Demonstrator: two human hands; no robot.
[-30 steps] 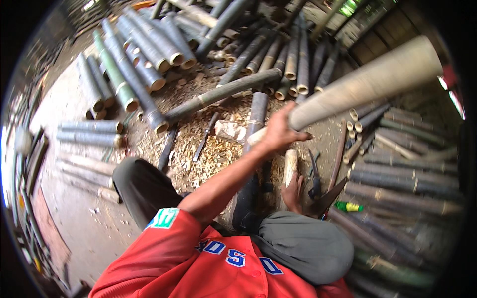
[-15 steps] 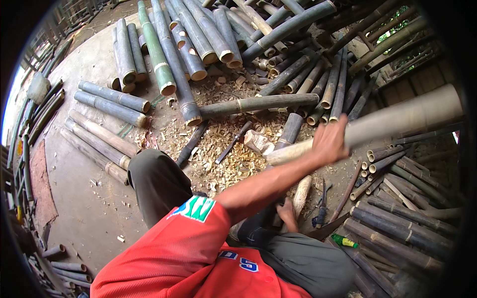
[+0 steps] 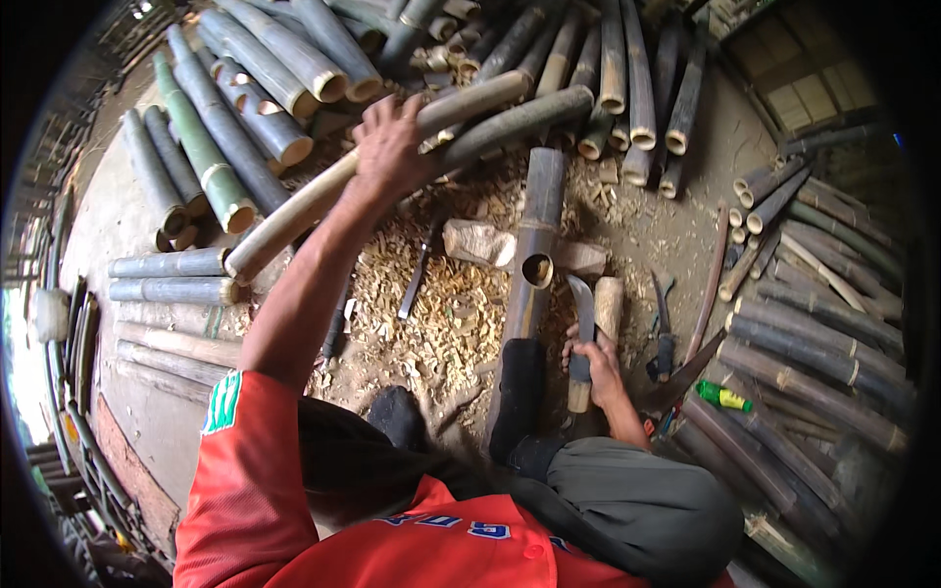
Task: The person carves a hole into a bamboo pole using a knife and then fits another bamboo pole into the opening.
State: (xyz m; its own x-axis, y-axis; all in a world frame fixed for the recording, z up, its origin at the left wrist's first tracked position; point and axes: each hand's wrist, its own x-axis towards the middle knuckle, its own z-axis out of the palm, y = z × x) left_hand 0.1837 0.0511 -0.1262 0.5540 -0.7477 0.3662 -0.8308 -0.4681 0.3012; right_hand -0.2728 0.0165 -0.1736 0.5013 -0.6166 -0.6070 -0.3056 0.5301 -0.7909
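My left hand [image 3: 387, 147] is closed round a long pale bamboo pole [image 3: 304, 201], raised slantwise at the far left over the shavings. A curved knife [image 3: 582, 318] with a black-wrapped handle is gripped in my right hand [image 3: 600, 365], blade pointing away from me. Beside that hand stands a pale wooden mallet-like piece [image 3: 609, 306]; its lower end is hidden. A dark bamboo tube [image 3: 542, 191] with a round hole lies across a rough wooden block [image 3: 480, 243]. One black-covered foot [image 3: 518, 392] rests at the tube's near end.
A chisel-like tool [image 3: 419, 274] lies among wood shavings [image 3: 441, 323]. Another knife [image 3: 664, 333] is on the ground at right. Stacked bamboo [image 3: 833, 363], a green bottle [image 3: 720, 396] and a green bamboo pole [image 3: 208, 157] surround the work area.
My left hand has swung the pale pole from the right across to the far left. The knife in my right hand and the tube's hole have come into view.
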